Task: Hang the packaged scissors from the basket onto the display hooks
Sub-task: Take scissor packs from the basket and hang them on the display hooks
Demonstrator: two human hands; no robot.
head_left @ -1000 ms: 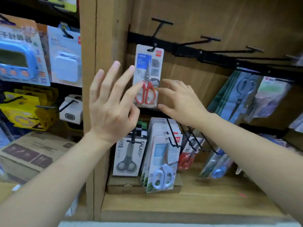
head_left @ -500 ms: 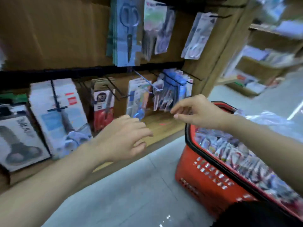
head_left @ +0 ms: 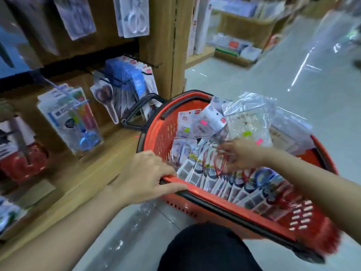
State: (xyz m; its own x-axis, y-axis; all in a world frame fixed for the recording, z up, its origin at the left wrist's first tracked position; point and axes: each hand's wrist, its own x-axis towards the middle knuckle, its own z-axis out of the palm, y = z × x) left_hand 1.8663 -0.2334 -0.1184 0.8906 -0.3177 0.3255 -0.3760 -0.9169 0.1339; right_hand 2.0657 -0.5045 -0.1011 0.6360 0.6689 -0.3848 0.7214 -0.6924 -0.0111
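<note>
Head view: a red basket [head_left: 162,133] fills the lower right of the frame, standing on the grey floor [head_left: 254,79] beside a wooden display shelf [head_left: 78,182]. The packaged scissors [head_left: 234,188] are packed upright in a tight row inside it, running from the centre towards the lower right. More carded packs and crumpled clear plastic bags [head_left: 252,114] are heaped at its far end. Its black handle [head_left: 140,106] is folded down towards the shelf.

The left hand [head_left: 148,177] is at the centre, holding the basket's near-left rim. The thumb lies along the outer edge and the fingers reach over to the inside.

The right hand [head_left: 242,155] is right of centre, reaching into the basket. Its fingers are spread over a pack with red-handled scissors [head_left: 218,163] and touch it. Motion blur hides whether they pinch the pack or only rest on it, so I cannot tell.

In the left half of the frame, black display hooks [head_left: 121,81] stick out of the wooden back panel. They carry a blue stack of packs [head_left: 134,79], a blue-handled pair [head_left: 72,118] further left and white-handled scissors [head_left: 134,16] at the top. A dark-clothed knee [head_left: 205,249] shows at the bottom centre.
</note>
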